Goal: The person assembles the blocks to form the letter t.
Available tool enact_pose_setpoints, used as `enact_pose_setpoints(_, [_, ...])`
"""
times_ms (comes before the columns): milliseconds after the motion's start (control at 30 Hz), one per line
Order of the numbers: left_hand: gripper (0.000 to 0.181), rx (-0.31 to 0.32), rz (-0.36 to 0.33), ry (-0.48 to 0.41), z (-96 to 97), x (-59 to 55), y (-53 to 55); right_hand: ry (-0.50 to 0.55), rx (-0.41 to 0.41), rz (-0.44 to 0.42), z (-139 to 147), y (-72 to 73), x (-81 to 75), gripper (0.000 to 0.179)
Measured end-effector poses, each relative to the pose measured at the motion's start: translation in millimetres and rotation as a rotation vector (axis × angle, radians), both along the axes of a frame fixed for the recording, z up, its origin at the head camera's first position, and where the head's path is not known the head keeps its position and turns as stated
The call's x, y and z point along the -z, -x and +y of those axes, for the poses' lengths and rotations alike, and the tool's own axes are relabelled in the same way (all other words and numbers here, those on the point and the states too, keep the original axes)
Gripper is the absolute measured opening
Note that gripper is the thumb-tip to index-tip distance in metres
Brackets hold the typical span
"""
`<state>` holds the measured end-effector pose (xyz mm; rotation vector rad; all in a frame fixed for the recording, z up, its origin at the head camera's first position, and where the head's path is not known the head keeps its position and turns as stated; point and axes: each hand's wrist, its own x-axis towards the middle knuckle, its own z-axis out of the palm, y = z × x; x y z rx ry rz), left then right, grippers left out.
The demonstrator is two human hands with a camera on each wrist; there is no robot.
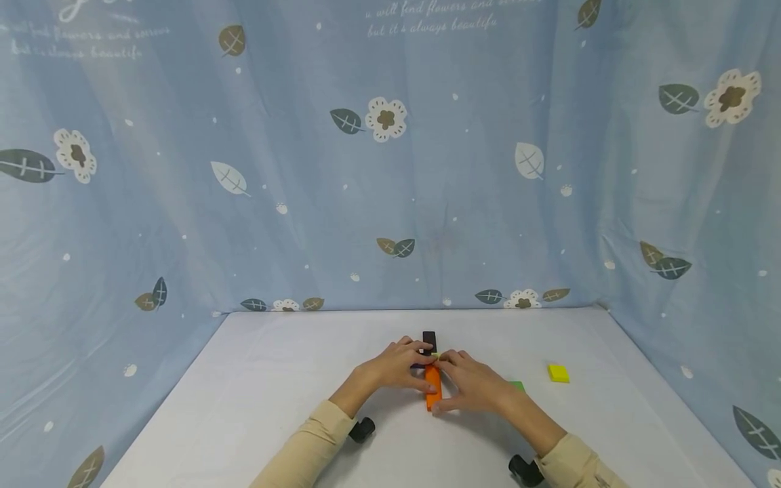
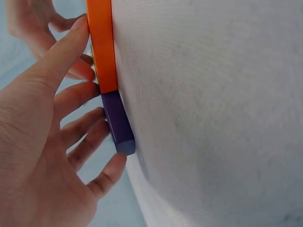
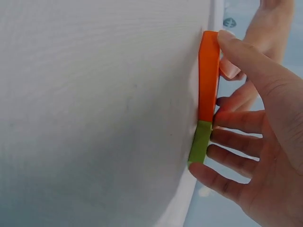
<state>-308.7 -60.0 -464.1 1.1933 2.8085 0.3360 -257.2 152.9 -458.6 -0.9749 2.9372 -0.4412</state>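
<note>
My left grip (image 1: 398, 366) and right grip (image 1: 472, 385) both clamped on orange block (image 1: 434, 378). Uneven squeeze could skew it, opening joints with purple block (image 2: 117, 118), lime block (image 3: 200, 140).

The left sleeve (image 1: 305, 440) and right sleeve (image 1: 573, 464) are beige cloth, lightly creased, ending short of the bare left hand (image 1: 399, 366) and right hand (image 1: 476, 384). A stubby black cylinder (image 1: 363, 430) shows beside the left sleeve.
</note>
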Motion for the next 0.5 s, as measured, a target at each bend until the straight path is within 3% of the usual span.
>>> enact_pose_setpoints(500, [0.071, -0.026, -0.01, 0.026, 1.2, -1.8, -0.7, 0.032, 0.069, 0.046, 24, -11.4, -20.1, 0.049])
